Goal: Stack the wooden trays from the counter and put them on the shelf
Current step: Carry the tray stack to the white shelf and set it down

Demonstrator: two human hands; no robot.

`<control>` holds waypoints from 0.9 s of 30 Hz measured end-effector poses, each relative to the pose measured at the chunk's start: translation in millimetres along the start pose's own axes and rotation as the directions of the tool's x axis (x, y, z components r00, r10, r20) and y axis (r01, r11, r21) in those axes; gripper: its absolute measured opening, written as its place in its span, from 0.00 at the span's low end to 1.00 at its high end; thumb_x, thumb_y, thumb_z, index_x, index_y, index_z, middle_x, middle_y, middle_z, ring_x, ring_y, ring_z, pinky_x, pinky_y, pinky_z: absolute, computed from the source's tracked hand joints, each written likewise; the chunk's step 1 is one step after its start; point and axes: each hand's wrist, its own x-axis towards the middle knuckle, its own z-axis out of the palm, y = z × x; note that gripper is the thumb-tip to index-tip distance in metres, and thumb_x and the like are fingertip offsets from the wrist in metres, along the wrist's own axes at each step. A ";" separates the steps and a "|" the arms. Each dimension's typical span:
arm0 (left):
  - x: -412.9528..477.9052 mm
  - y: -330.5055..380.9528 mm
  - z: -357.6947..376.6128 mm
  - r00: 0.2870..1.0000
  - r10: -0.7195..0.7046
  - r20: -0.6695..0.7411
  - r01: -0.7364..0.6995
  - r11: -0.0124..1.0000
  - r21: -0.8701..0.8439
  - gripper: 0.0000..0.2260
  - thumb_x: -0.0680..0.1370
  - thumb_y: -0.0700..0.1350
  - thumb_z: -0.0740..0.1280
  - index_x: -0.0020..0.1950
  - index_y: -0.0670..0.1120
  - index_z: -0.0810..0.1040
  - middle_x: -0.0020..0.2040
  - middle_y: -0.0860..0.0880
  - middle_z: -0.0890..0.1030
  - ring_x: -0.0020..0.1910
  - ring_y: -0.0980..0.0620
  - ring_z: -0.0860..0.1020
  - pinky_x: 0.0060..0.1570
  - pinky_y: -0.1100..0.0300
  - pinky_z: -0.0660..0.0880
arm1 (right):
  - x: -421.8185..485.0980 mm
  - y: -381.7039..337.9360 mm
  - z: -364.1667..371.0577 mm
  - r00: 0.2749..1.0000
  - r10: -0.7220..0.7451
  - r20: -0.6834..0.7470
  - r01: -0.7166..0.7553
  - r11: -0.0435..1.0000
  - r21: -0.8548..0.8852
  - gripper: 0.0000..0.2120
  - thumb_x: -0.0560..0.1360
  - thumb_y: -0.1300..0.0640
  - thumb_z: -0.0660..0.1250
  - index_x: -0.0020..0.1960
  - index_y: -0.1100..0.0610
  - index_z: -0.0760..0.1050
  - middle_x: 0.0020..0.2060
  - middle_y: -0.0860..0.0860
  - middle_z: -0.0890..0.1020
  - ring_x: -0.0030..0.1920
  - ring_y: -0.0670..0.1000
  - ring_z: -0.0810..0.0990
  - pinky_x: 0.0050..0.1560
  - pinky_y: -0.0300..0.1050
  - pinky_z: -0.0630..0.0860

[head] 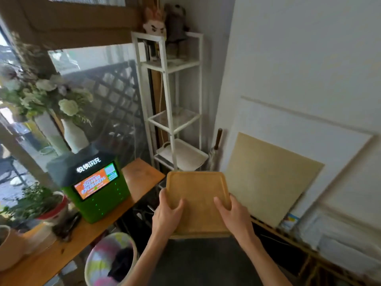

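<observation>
I hold a stack of light wooden trays (196,188) level in front of me, low in the middle of the view. My left hand (167,213) grips its left edge with the thumb on top. On the right edge sits my right hand (231,213), gripping the same way. Only the top tray's face shows; the ones under it appear as a thin edge at the near side. Just beyond the trays stands a tall white metal shelf (171,120) with several tiers. A white tray (185,155) lies on its lowest tier.
A wooden counter (140,176) runs along the left with a green kiosk box (97,188), vases of flowers (74,133) and potted plants. A colourful bin (111,259) stands below. Boards (268,178) lean on the right wall. Plush toys (165,23) top the shelf.
</observation>
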 end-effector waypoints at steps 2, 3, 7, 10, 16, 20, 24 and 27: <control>34.5 26.8 13.2 1.000 -0.027 0.003 0.027 0.999 0.018 0.37 0.76 0.65 0.63 0.79 0.58 0.49 0.71 0.46 0.73 0.66 0.40 0.74 0.55 0.51 0.68 | 49.3 1.5 -5.3 0.999 0.016 0.036 -0.014 0.999 -0.049 0.28 0.77 0.33 0.57 0.63 0.53 0.74 0.55 0.52 0.82 0.56 0.54 0.81 0.56 0.45 0.73; 50.8 36.4 21.8 1.000 -0.031 -0.001 0.031 0.999 0.008 0.36 0.76 0.65 0.63 0.79 0.58 0.50 0.71 0.45 0.73 0.66 0.40 0.74 0.56 0.50 0.69 | 72.5 4.6 -6.3 0.999 0.016 0.046 -0.014 0.999 -0.046 0.28 0.77 0.32 0.57 0.62 0.53 0.74 0.54 0.52 0.83 0.55 0.55 0.81 0.56 0.46 0.74; 125.4 78.4 60.2 0.999 -0.046 -0.004 0.046 0.999 -0.021 0.36 0.76 0.65 0.63 0.78 0.59 0.50 0.72 0.46 0.72 0.66 0.40 0.74 0.62 0.48 0.71 | 173.5 17.4 -8.0 0.997 0.015 0.076 -0.015 1.000 -0.003 0.30 0.75 0.30 0.56 0.64 0.52 0.73 0.53 0.50 0.83 0.53 0.53 0.82 0.54 0.46 0.77; 182.1 108.8 93.1 0.998 -0.052 -0.024 0.052 0.998 -0.030 0.37 0.76 0.65 0.63 0.79 0.58 0.49 0.72 0.46 0.71 0.67 0.40 0.74 0.65 0.46 0.72 | 251.2 28.7 -8.0 0.992 -0.007 0.125 0.003 1.000 0.030 0.32 0.75 0.28 0.54 0.65 0.51 0.72 0.51 0.48 0.82 0.49 0.50 0.82 0.48 0.42 0.77; 281.5 162.2 141.2 0.981 -0.152 -0.118 0.132 0.978 -0.164 0.37 0.76 0.65 0.64 0.78 0.59 0.47 0.72 0.47 0.71 0.64 0.43 0.76 0.61 0.48 0.75 | 410.3 29.1 -7.7 0.964 -0.126 0.234 0.104 0.989 0.106 0.32 0.74 0.27 0.54 0.65 0.48 0.73 0.48 0.43 0.81 0.44 0.43 0.80 0.45 0.39 0.77; 335.7 184.9 146.5 0.956 -0.249 -0.155 0.208 0.948 -0.240 0.38 0.76 0.65 0.64 0.79 0.58 0.47 0.73 0.47 0.71 0.65 0.43 0.76 0.61 0.48 0.74 | 494.8 9.3 5.3 0.927 -0.183 0.327 0.178 0.983 0.045 0.31 0.74 0.27 0.55 0.63 0.50 0.74 0.45 0.43 0.79 0.42 0.44 0.78 0.43 0.39 0.76; 397.0 203.0 143.1 0.947 -0.281 -0.154 0.223 0.923 -0.313 0.40 0.76 0.65 0.65 0.80 0.56 0.46 0.74 0.46 0.69 0.66 0.41 0.75 0.67 0.41 0.72 | 572.8 -15.4 30.6 0.893 -0.202 0.403 0.217 0.976 0.009 0.34 0.75 0.29 0.56 0.68 0.53 0.73 0.56 0.50 0.82 0.55 0.53 0.82 0.55 0.48 0.78; 450.4 207.7 136.5 0.935 -0.315 -0.162 0.245 0.905 -0.347 0.39 0.76 0.65 0.63 0.79 0.56 0.46 0.74 0.45 0.68 0.66 0.41 0.74 0.67 0.39 0.71 | 622.6 -40.5 55.3 0.889 -0.228 0.397 0.256 0.966 -0.020 0.35 0.74 0.28 0.56 0.69 0.53 0.72 0.59 0.51 0.82 0.57 0.53 0.81 0.55 0.45 0.76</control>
